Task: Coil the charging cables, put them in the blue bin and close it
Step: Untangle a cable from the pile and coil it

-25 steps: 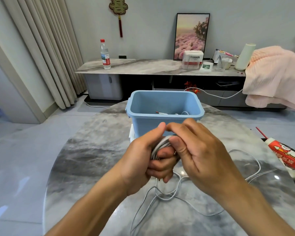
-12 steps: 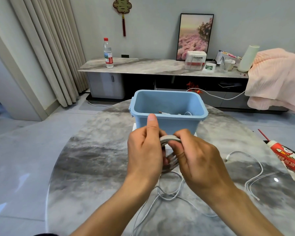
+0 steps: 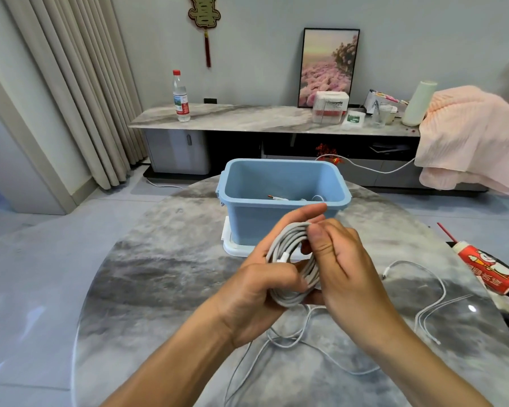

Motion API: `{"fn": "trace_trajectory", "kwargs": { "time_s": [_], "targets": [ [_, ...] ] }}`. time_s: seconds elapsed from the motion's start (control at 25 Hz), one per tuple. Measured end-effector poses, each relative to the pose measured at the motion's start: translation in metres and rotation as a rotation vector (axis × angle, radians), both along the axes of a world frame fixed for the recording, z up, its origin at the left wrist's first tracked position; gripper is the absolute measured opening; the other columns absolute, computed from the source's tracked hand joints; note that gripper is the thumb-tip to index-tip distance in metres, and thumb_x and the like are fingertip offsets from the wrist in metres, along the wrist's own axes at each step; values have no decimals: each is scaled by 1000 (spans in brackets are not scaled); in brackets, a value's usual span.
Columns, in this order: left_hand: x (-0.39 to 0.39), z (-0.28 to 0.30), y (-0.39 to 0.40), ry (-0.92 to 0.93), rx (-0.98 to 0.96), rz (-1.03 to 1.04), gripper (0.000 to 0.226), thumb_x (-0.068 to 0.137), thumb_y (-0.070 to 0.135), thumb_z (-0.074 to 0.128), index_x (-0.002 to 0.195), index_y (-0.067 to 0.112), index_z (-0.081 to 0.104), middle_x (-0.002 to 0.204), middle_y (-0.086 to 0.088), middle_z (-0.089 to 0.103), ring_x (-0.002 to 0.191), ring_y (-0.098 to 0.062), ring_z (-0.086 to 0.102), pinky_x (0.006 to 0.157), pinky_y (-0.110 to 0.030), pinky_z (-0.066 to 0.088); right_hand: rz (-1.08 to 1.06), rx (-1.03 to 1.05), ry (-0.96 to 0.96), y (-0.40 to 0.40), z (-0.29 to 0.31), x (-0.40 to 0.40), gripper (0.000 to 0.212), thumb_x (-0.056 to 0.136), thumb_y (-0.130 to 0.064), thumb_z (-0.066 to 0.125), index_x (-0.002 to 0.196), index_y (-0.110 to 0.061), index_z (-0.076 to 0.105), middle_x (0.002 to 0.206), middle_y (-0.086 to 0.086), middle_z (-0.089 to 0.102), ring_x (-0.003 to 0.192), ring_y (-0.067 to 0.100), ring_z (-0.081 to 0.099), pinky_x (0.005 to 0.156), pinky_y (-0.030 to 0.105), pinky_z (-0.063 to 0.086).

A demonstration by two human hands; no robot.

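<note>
Round marble desk [image 3: 147, 289] in a living room; one blue bin [image 3: 282, 198] open at its far side, one cable end inside; left hand [image 3: 265, 292] grips one white coiled cable [image 3: 291, 259], right hand [image 3: 344, 268] pinches the coil's top; one loose cable [image 3: 432, 292] on the desk, right

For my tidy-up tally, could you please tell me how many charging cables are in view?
3 at least: one coiled cable held in both hands, one loose cable on the table at right, one cable in the bin; more may be hidden inside.
</note>
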State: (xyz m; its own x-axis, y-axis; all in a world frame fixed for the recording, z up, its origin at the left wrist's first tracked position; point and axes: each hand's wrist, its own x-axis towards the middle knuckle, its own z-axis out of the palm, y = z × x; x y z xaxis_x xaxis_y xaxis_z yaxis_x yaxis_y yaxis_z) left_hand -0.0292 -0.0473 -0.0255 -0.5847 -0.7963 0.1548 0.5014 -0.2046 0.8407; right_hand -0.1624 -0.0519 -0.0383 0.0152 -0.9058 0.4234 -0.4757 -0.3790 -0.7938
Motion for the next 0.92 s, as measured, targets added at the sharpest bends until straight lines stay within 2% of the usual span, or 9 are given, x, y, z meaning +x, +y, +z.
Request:
{"fn": "trace_trajectory", "kwargs": {
  "time_s": [0.12,0.2,0.24,0.36,0.56,0.64,0.76,0.84,0.92],
  "targets": [
    [-8,-6,1,34,56,88,81,56,-7,41,131,20,56,108,-6,63,98,-32,53,81,-42,45,-70,42,-90,-3,-5,1,35,99,-49,32,78,-33,55,83,-12,55,90,20,57,80,44,46],
    [-11,-10,-1,28,89,126,76,56,-7,39,123,20,61,99,-7,64,94,-31,54,81,-40,43,-77,80,-65,-3,-8,1,38,100,-52,28,81,-32,55,85,-11,55,91,20,56,81,47,46],
    [-11,-11,-2,18,94,138,75,56,-7,39,122,21,61,101,-8,64,96,-32,54,82,-40,42,-95,78,17,-3,-10,0,41,99,-54,24,84,-31,54,86,-11,55,92,20,55,81,46,45],
    [-8,-12,-5,-66,111,170,73,55,-4,41,120,23,62,111,-11,63,95,-31,50,74,-38,40,-215,-13,507,-7,-11,-10,53,97,-56,9,93,-30,55,92,-11,53,93,18,51,83,42,37],
    [-10,-18,-7,-239,183,218,68,51,0,43,112,22,64,93,-15,62,76,-23,54,61,-33,38,-312,43,930,-2,-2,-20,61,98,-57,12,84,-28,63,93,-2,56,92,28,53,79,45,34],
    [-11,-18,-9,-266,231,255,65,50,1,43,108,23,64,93,-18,64,79,-28,59,61,-33,37,-272,190,888,-11,9,-40,64,98,-63,12,72,-23,55,88,-2,59,91,28,56,82,45,38],
    [-6,-14,-10,-257,308,272,60,55,1,41,106,23,64,96,-22,63,84,-34,60,64,-35,39,-330,473,569,-45,1,-122,60,99,-60,26,81,-18,64,87,1,69,84,26,63,82,42,52],
    [-6,-13,-8,-232,336,252,58,61,-2,38,107,23,65,96,-22,63,85,-36,61,67,-36,45,-433,662,548,-54,-22,-185,38,98,-43,44,84,-15,66,90,8,71,80,28,65,75,39,55],
    [-8,-13,-7,-220,347,227,58,63,-2,37,107,22,65,96,-22,63,86,-38,64,72,-41,55,-428,916,627,-45,-55,-220,21,92,-24,56,84,-7,67,81,11,70,69,27,65,59,31,53]
  ]
}}
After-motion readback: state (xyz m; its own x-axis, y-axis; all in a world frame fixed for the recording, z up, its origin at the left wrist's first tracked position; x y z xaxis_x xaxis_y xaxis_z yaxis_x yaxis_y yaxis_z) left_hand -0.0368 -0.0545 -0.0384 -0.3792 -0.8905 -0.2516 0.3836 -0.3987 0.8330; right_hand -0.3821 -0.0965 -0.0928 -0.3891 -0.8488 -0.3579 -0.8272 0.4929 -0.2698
